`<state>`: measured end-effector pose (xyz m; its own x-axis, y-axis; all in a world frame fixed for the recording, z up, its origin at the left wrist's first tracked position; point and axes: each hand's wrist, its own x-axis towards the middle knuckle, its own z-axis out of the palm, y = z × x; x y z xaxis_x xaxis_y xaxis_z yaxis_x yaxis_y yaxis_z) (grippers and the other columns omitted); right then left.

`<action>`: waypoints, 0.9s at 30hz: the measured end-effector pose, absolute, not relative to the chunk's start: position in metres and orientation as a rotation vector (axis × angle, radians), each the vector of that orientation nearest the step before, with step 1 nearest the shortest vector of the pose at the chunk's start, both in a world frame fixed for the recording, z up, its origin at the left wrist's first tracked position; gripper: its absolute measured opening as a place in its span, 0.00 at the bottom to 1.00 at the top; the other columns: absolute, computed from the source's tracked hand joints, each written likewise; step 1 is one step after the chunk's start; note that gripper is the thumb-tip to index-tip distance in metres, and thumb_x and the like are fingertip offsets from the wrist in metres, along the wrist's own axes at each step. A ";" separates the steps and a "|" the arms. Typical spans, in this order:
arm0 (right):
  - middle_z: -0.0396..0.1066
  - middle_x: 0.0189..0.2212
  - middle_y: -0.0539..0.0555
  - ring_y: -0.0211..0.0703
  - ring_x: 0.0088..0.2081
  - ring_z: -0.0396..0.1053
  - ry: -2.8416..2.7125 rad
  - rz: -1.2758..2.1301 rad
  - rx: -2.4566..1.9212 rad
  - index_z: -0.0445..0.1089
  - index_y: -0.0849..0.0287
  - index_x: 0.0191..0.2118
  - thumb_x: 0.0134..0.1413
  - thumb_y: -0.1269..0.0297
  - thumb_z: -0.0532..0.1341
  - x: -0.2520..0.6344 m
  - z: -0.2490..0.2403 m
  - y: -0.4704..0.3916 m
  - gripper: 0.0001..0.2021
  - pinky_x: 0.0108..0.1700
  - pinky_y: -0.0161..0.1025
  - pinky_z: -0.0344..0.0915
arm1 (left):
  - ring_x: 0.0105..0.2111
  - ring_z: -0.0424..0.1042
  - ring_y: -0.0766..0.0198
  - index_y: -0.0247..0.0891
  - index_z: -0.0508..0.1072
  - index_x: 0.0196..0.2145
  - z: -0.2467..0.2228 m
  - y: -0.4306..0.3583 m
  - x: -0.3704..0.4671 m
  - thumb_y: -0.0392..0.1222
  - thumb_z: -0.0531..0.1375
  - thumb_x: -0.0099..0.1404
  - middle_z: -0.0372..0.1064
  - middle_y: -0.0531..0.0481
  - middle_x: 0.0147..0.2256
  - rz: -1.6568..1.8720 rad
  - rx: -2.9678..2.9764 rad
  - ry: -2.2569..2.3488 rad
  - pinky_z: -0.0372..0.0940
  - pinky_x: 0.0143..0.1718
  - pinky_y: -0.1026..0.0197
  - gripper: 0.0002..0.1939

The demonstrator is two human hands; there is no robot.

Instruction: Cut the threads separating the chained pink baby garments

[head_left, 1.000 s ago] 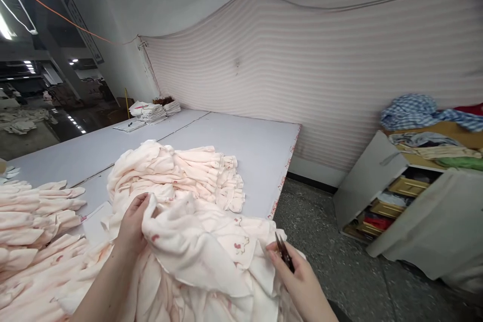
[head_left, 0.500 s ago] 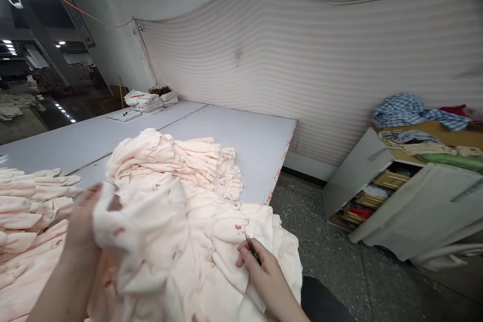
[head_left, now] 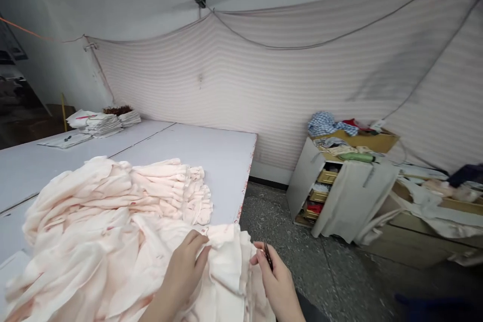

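Observation:
A pale pink garment [head_left: 113,261] with small printed figures lies heaped in front of me, its ruffled hem [head_left: 228,256] toward the right. My left hand [head_left: 184,266] is closed at the fabric beside this hem, thumb and fingers bent around a bit of cloth. Just right of the hem, my right hand [head_left: 277,276] grips small dark thread snips [head_left: 268,256], which point upward. Its thumb and forefinger are close together at the hem's edge; whether they also pinch cloth is unclear. Behind lies a pile of similar pink garments [head_left: 151,181] with ruffled ends.
The pale table [head_left: 211,151] ends at a right edge above the speckled floor [head_left: 275,206]. Stacked white pieces [head_left: 98,123] sit at the far left. Across the gap stands a cabinet [head_left: 307,171] with drawers and cloth on top. Striped sheeting [head_left: 264,85] covers the wall.
My left hand has let go of the raised fabric at left and moved right to the hem. My right hand has shifted to the hem's outer edge. The view has turned right.

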<state>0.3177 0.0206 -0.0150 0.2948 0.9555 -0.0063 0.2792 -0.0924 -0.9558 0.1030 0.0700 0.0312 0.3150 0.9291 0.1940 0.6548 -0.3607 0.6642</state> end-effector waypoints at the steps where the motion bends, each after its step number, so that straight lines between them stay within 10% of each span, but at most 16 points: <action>1: 0.76 0.36 0.58 0.52 0.40 0.74 -1.181 0.836 -1.575 0.69 0.60 0.48 0.59 0.53 0.54 0.322 -0.018 0.028 0.19 0.42 0.44 0.67 | 0.46 0.69 0.52 0.41 0.69 0.36 0.033 0.071 0.099 0.40 0.50 0.67 0.68 0.44 0.44 0.827 2.125 1.400 0.64 0.45 0.51 0.09; 5: 0.72 0.49 0.59 0.53 0.51 0.68 -1.258 0.829 -1.441 0.71 0.58 0.49 0.49 0.65 0.61 0.320 -0.020 0.067 0.19 0.52 0.44 0.63 | 0.60 0.57 0.51 0.43 0.64 0.32 0.039 0.077 0.088 0.43 0.52 0.66 0.64 0.44 0.55 1.057 1.954 1.277 0.54 0.57 0.44 0.05; 10: 0.73 0.31 0.53 0.47 0.37 0.71 -1.345 0.857 -1.320 0.70 0.58 0.29 0.54 0.64 0.58 0.295 -0.010 0.082 0.06 0.40 0.39 0.65 | 0.47 0.70 0.52 0.43 0.60 0.29 0.042 0.081 0.091 0.49 0.55 0.65 0.75 0.46 0.39 1.136 1.519 1.145 0.62 0.49 0.50 0.10; 13: 0.72 0.27 0.51 0.45 0.33 0.71 -1.336 0.883 -1.305 0.66 0.57 0.31 0.61 0.60 0.53 0.293 -0.006 0.074 0.10 0.37 0.38 0.65 | 0.32 0.72 0.57 0.43 0.63 0.31 0.043 0.081 0.096 0.49 0.57 0.63 0.71 0.54 0.27 1.121 1.597 1.186 0.66 0.39 0.57 0.09; 19: 0.70 0.39 0.54 0.49 0.41 0.69 -1.425 0.886 -1.368 0.70 0.56 0.46 0.53 0.69 0.57 0.303 -0.004 0.072 0.14 0.43 0.41 0.62 | 0.44 0.73 0.50 0.42 0.71 0.48 0.035 0.080 0.107 0.39 0.64 0.52 0.72 0.45 0.44 0.459 2.208 1.460 0.65 0.45 0.52 0.24; 24: 0.67 0.34 0.54 0.50 0.40 0.68 -1.481 0.908 -1.407 0.74 0.56 0.34 0.49 0.73 0.56 0.306 -0.010 0.084 0.10 0.44 0.44 0.62 | 0.36 0.76 0.52 0.42 0.74 0.41 0.026 0.083 0.112 0.33 0.50 0.62 0.73 0.45 0.36 0.084 2.389 1.496 0.68 0.38 0.52 0.16; 27: 0.67 0.45 0.57 0.49 0.50 0.66 -1.446 0.961 -1.375 0.71 0.57 0.44 0.48 0.75 0.55 0.317 -0.013 0.082 0.17 0.53 0.44 0.59 | 0.37 0.74 0.56 0.41 0.73 0.36 0.023 0.083 0.104 0.36 0.48 0.66 0.71 0.43 0.40 0.359 2.385 1.416 0.67 0.39 0.55 0.13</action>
<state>0.3171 0.0822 -0.0128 0.0165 0.9957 0.0913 0.3015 0.0821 -0.9499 0.1044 0.0826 0.0232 0.4703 0.8815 0.0416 0.7948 -0.4436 0.4141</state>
